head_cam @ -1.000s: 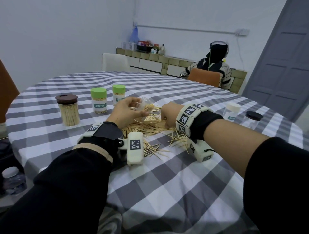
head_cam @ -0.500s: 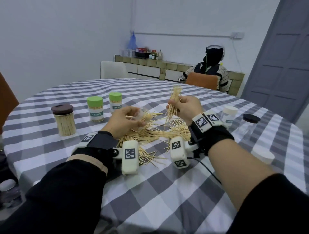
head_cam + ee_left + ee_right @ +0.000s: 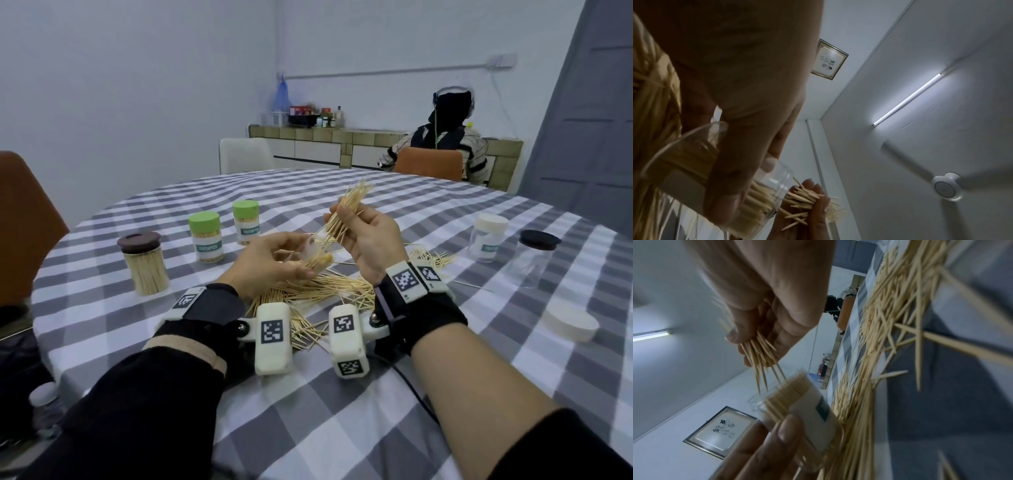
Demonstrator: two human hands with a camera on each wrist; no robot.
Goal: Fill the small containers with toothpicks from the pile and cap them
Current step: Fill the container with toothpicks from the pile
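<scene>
Both hands are raised over the toothpick pile, one with a jar and one with a bunch of toothpicks.

The left hand [image 3: 270, 260] has its fingers curled round a small clear jar [image 3: 313, 255], tilted on its side and already partly filled, its open mouth turned toward the right hand [image 3: 368, 240]. The right hand pinches a bunch of toothpicks [image 3: 344, 212] just beside and above the jar's mouth, the lower tips pointing at the opening. The loose pile [image 3: 318, 291] lies on the checked tablecloth [image 3: 342, 411] below and between both wrists. Beyond the left hand stand two green-capped jars [image 3: 205, 236] and a brown-lidded jar [image 3: 144, 263], all full. Out past the right hand are a white-capped jar [image 3: 488, 238], an empty black-lidded jar [image 3: 529, 260] and a loose white cap [image 3: 570, 323].
</scene>
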